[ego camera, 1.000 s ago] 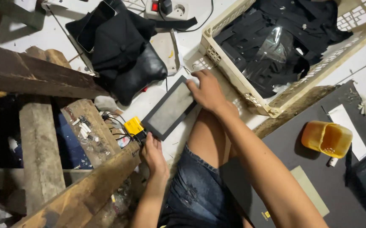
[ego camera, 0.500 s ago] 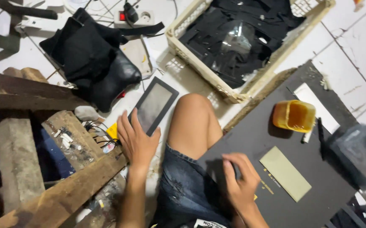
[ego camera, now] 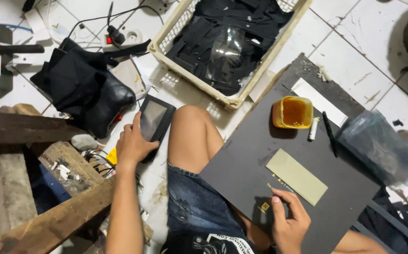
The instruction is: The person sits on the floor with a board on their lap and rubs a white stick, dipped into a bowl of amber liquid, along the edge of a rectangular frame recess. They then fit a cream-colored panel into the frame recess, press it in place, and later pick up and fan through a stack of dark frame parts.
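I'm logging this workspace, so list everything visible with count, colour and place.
tablet: one, black frame with grey screen, on the floor beside the knee, under the left hand
board: one, dark grey, lying over the lap
pale strip: one, olive, on the board
tub: one, amber, on the board's far end
pen: one, black, right of the tub
basket: one, cream, holding black parts
bag: one, black, far left
wooden beams: several, brown, left
left hand: touching the tablet
right hand: on the board near the strip

head view | steep downward | close over lap, floor
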